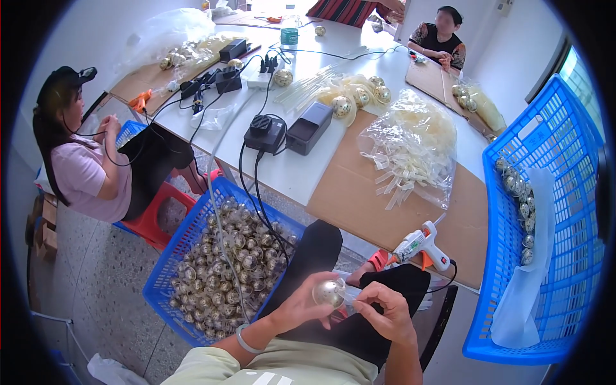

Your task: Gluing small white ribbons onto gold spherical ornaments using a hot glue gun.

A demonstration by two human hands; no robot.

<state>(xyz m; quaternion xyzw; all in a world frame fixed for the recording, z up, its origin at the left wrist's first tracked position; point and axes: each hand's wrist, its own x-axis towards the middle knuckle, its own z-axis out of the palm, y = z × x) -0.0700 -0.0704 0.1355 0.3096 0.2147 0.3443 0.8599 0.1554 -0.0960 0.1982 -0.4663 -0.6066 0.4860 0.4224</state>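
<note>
Nearest to us, above our lap, our left hand (301, 305) curls its fingers around a round, shiny pale-gold ball (328, 292), while our right hand (388, 314) appears to pinch a clear, filmy plastic piece (350, 294) at the ball's right side. The ball, being round, shows no long axis; with the film it runs roughly left to right, the film end pointing to our right fingers. We judge this one partway done, since both hands are on it; whether the film is fixed we cannot tell.

Just beyond, at our left, a blue plastic lattice basket (154, 289) holds a heap of gold balls (224, 273); we cannot tell whether these are finished. Ahead, a white glue gun with an orange trigger (423, 248) lies on a brown cardboard sheet (346, 183) over the white worktop (289, 179). Farther along, a clear bag of pale strips (414, 144) suggests plenty is left.
</note>
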